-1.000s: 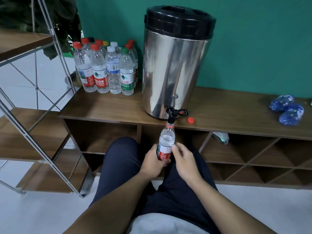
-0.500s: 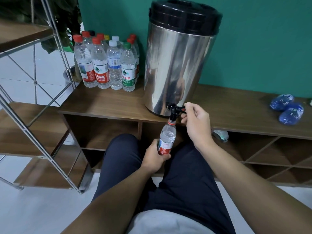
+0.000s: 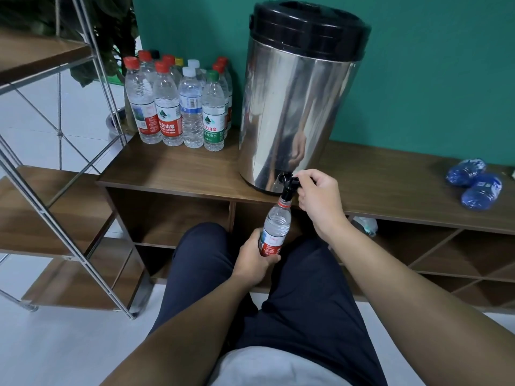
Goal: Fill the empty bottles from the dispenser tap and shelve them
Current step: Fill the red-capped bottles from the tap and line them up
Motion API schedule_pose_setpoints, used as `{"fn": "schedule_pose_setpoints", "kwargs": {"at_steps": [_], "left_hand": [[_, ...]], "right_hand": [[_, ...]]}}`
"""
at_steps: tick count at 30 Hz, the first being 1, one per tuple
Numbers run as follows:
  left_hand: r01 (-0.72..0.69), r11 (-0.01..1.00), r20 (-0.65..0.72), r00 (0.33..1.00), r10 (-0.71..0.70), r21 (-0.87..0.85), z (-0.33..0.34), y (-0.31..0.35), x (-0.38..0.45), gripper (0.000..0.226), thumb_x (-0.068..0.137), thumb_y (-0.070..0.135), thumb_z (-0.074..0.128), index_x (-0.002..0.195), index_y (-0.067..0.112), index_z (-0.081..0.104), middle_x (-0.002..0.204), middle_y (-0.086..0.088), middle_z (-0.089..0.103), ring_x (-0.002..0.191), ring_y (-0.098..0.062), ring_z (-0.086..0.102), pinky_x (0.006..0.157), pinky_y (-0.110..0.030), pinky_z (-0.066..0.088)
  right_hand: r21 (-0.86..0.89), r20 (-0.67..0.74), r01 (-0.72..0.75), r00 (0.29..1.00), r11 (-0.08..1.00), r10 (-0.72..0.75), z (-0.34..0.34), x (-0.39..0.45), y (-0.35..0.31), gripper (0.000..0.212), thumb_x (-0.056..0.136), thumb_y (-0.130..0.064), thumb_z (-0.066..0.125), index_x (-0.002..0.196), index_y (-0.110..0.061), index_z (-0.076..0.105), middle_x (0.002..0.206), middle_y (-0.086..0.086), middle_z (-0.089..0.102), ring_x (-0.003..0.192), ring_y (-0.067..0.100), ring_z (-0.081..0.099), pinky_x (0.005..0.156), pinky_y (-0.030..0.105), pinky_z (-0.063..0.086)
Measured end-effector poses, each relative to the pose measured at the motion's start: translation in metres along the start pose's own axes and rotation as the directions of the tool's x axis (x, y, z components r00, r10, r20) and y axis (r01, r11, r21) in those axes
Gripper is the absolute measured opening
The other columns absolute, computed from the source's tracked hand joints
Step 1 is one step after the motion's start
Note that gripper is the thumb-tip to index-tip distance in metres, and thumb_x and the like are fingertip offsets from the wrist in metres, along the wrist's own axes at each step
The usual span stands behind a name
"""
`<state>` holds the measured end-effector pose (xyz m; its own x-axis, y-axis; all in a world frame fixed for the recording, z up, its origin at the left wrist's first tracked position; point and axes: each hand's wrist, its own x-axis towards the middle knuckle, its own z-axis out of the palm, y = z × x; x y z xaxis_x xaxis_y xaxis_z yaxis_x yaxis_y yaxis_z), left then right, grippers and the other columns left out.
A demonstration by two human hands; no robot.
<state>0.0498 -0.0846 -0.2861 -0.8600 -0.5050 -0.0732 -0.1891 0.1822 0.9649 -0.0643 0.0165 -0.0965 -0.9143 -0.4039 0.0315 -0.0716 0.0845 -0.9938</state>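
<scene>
Bottle (image 3: pixel 274 229) hangs with its mouth under the tap (image 3: pixel 288 185), left hand (image 3: pixel 252 261) wrapped round its label, right hand (image 3: pixel 317 196) pinching the tap lever. Thin plastic likely dents and gets heavier filling; holding low at the label suits it.

I see a teal wall (image 3: pixel 418 65) behind a long, low wooden worktop (image 3: pixel 172 171) with open cubbies beneath. To my left stands a metal-framed shelf rack (image 3: pixel 50 196) with wooden boards, dark plant leaves (image 3: pixel 111 29) behind it, over a pale floor (image 3: pixel 55 344).
</scene>
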Motion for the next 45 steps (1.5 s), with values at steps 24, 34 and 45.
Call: {"fn": "schedule_pose_setpoints", "kwargs": {"at_steps": [24, 34, 45], "left_hand": [[-0.038, 0.997, -0.003, 0.999, 0.038, -0.074, -0.001, -0.011, 0.001, 0.065, 0.08, 0.009, 0.097, 0.134, 0.029, 0.067, 0.119, 0.011, 0.08, 0.108, -0.004, 0.076, 0.101, -0.028, 0.061], [-0.034, 0.994, 0.02, 0.999, 0.037, -0.106, -0.002, -0.014, -0.001, 0.069, 0.08, 0.012, 0.098, 0.137, 0.032, 0.066, 0.122, 0.011, 0.08, 0.113, -0.008, 0.077, 0.108, -0.041, 0.062], [-0.035, 0.996, 0.033, 0.999, 0.038, -0.081, -0.004, -0.014, -0.005, 0.073, 0.081, 0.02, 0.099, 0.143, 0.033, 0.064, 0.126, 0.012, 0.079, 0.117, -0.008, 0.075, 0.108, -0.042, 0.063]], "right_hand": [[0.149, 0.119, -0.068, 0.992, 0.987, 0.05, -0.004, 0.003, 0.004, 0.018, 0.109, -0.011, 0.055, 0.103, -0.01, 0.072, 0.068, 0.003, 0.034, 0.059, 0.016, 0.025, 0.061, 0.041, 0.016], [0.161, 0.136, -0.095, 0.988, 0.982, 0.073, -0.006, 0.002, 0.001, 0.018, 0.11, -0.009, 0.053, 0.11, -0.007, 0.071, 0.065, -0.001, 0.036, 0.058, 0.015, 0.026, 0.056, 0.035, 0.021], [0.154, 0.11, -0.093, 0.991, 0.984, 0.076, -0.005, 0.002, 0.001, 0.02, 0.11, -0.008, 0.053, 0.116, 0.002, 0.07, 0.064, 0.0, 0.039, 0.057, 0.014, 0.03, 0.055, 0.034, 0.025]]}}
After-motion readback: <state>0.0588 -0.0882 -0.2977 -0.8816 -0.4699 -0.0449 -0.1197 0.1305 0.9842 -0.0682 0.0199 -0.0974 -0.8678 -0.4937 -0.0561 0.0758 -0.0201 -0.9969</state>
